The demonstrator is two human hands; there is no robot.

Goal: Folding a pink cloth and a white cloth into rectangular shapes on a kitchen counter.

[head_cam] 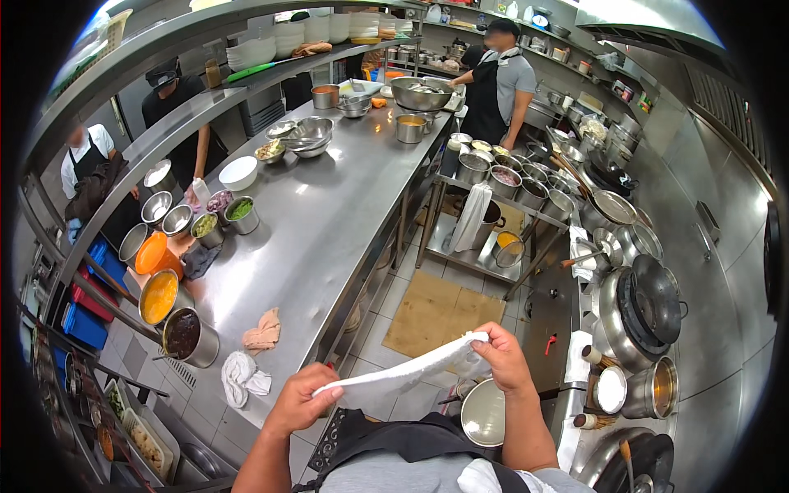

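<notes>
My left hand point(311, 394) and my right hand point(502, 354) grip opposite ends of a white cloth point(400, 373), stretched between them in front of my black apron point(413, 434). The cloth's right end is raised higher than its left. On the steel table point(296, 246) to the left, a crumpled white towel point(242, 377) lies near the corner, with a folded pinkish-tan cloth point(264, 331) just beyond it. Below my right hand, a large pale round vessel point(484, 411) stands low down. Another white cloth point(481, 477) hangs at my apron strap.
Pots of dark sauce point(183, 333) and orange liquid point(159, 297) line the table's left edge. Stacked black woks point(656, 302) and a steel pot point(662, 388) stand on the right. A wheeled or legged steel rack point(499, 191) holds ingredient pots ahead. A co-worker point(502, 86) stands beyond; others are left.
</notes>
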